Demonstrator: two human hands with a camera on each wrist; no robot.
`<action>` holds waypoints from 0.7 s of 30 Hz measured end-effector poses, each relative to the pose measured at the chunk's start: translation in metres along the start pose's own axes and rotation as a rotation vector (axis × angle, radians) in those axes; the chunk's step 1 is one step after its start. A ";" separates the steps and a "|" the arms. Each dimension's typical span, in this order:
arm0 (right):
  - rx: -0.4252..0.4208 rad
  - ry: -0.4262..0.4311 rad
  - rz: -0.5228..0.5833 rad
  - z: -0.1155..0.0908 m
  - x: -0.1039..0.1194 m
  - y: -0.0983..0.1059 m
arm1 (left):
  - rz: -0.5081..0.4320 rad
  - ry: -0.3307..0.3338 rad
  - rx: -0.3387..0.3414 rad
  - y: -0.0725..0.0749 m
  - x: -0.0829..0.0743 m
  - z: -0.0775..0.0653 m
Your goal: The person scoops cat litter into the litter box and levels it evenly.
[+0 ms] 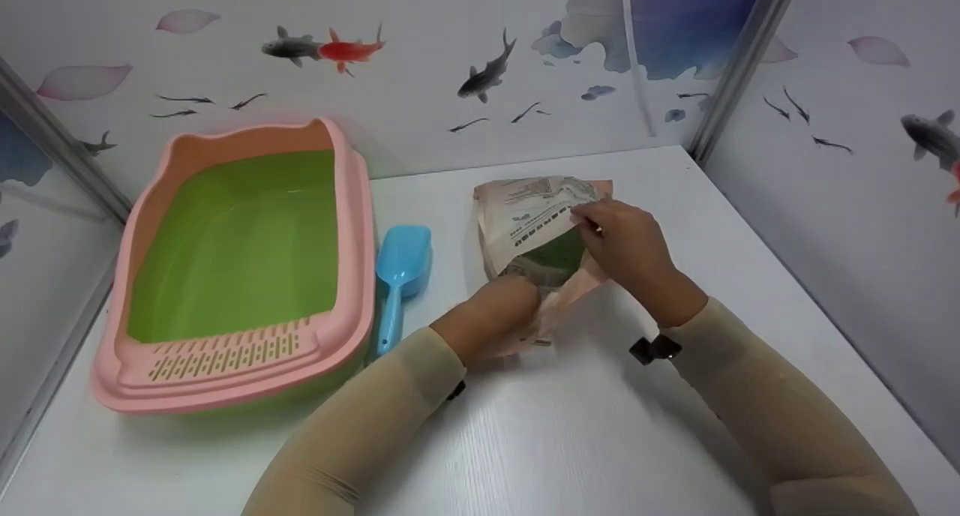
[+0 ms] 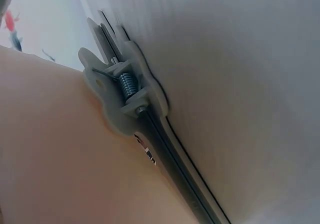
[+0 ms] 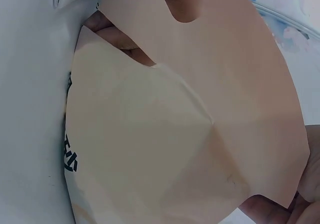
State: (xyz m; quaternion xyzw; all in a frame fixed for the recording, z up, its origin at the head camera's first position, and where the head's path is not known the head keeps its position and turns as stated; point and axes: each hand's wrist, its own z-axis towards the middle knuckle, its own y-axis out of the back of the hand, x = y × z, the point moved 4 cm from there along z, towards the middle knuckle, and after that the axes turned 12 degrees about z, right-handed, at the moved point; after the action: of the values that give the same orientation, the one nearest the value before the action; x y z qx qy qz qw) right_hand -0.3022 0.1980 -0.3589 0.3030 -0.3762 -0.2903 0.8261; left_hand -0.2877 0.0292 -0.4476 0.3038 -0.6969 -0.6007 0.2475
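Observation:
A pink and white printed paper bag [image 1: 532, 205] lies toward the back of the table, right of centre. Between its paper edges a dark green patch [image 1: 561, 252] shows. My right hand [image 1: 628, 240] pinches the upper paper edge. Lower down, my left hand [image 1: 501, 310] is curled at the bag's near side, its fingertips hidden. The right wrist view is filled by creased paper [image 3: 140, 129], with fingers [image 3: 185, 1] gripping at its edges. In the left wrist view a grey spring clip [image 2: 102, 91] with a long dark bar lies against a pinkish surface.
On the left stands a large litter box [image 1: 352, 223] with a pink rim and green pan. A blue scoop [image 1: 405, 257] lies beside it, left of the bag. Fish-patterned wall panels [image 1: 420, 111] border the white table [image 1: 570, 426].

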 end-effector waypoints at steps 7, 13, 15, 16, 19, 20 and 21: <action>0.088 -0.027 -0.038 0.000 0.004 0.000 | 0.032 -0.006 -0.018 0.000 0.001 0.000; 0.174 -0.054 -0.043 -0.002 0.007 -0.003 | 0.137 -0.009 -0.029 -0.001 0.001 0.001; 0.189 -0.053 -0.035 -0.003 0.007 -0.005 | 0.140 -0.003 -0.036 -0.001 0.001 0.002; 0.194 -0.050 -0.031 -0.003 0.008 -0.005 | 0.133 -0.002 -0.037 -0.002 0.001 0.002; 0.209 -0.046 -0.008 -0.004 0.008 -0.007 | 0.101 0.017 -0.028 -0.001 0.000 0.003; 0.215 -0.048 -0.002 -0.005 0.007 -0.008 | 0.101 0.020 -0.023 0.000 0.000 0.003; 0.220 -0.052 0.002 -0.004 0.006 -0.009 | 0.096 0.024 -0.021 0.000 0.000 0.002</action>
State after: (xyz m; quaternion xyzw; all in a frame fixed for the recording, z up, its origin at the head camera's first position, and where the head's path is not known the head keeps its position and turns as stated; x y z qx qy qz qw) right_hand -0.2974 0.1891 -0.3646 0.3837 -0.4275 -0.2545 0.7780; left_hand -0.2892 0.0312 -0.4479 0.2746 -0.7015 -0.5916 0.2873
